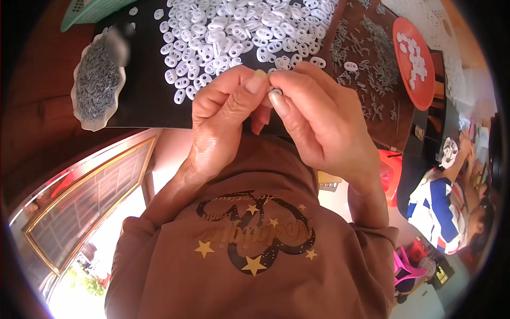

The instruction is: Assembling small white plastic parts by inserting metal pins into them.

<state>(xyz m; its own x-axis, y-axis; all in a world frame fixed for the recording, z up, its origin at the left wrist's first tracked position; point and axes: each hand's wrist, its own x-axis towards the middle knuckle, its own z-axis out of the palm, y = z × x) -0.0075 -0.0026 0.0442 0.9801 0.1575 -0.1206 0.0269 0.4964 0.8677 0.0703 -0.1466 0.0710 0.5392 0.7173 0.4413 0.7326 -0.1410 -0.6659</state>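
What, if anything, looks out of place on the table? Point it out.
One white two-holed piece lies among the scattered grey pieces on the right, apart from the big white pile. It looks like a stray, since most matching pieces are heaped together.

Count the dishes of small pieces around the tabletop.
2: a pale scalloped dish of grey pieces, beyond the left hand to the left, and a red dish with white pieces, at far right. Others may be hidden.
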